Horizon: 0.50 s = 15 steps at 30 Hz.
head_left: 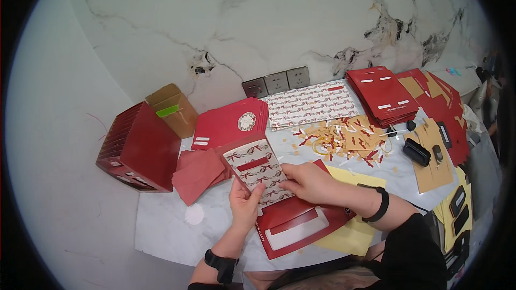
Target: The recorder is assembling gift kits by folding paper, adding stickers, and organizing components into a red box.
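Observation:
My left hand (pixel 243 209) grips the lower left of a patterned paper wallet (pixel 250 153), white with printed ribbons, a red slot and a red backing. Fingers of my right hand (pixel 301 182) are closed on its right edge. Beneath it lies a red printed sheet (pixel 285 215) with a white window, over yellow paper (pixel 344 236). Pink paper pieces (pixel 196 180) lie left of my left hand. Behind are a stack of red sheets (pixel 215 126) with a round ornate label and a wide patterned sheet (pixel 312 104).
A red slotted organizer (pixel 145 161) and cardboard box (pixel 180 121) stand left. Right are red stacks (pixel 381 94), paper scraps (pixel 349 139), black devices (pixel 416 151) on kraft sheets (pixel 432 177), more red, yellow and kraft sheets. A marble wall with sockets (pixel 277 81) backs the table (pixel 172 231).

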Each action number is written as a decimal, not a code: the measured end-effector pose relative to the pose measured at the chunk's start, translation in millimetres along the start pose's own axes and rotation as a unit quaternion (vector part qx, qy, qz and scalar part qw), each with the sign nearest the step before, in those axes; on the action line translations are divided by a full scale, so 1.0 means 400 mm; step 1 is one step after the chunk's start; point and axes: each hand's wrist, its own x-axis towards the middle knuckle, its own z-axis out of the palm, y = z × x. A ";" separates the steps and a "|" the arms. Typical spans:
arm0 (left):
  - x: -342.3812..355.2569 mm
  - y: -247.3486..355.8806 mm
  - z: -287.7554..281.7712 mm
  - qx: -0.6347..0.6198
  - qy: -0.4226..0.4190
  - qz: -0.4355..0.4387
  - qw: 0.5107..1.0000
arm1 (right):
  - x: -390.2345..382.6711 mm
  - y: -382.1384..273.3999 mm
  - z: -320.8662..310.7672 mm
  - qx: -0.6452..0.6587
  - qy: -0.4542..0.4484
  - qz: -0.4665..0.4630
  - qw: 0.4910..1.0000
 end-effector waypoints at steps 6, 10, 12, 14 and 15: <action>0.042 0.005 -0.027 0.014 0.088 0.053 0.995 | 0.150 0.231 -0.181 -0.054 0.136 0.042 0.988; 0.048 0.001 -0.040 -0.038 0.134 0.064 0.988 | 0.199 0.414 -0.259 -0.254 0.176 0.065 0.949; 0.049 -0.003 -0.048 -0.042 0.139 0.064 0.987 | 0.198 0.440 -0.287 -0.316 0.039 0.123 0.940; 0.046 -0.009 -0.049 -0.032 0.141 0.049 0.988 | 0.188 0.464 -0.294 -0.308 0.048 0.110 0.944; 0.045 -0.010 -0.048 -0.033 0.142 0.051 0.988 | 0.185 0.475 -0.294 -0.299 0.059 0.100 0.947</action>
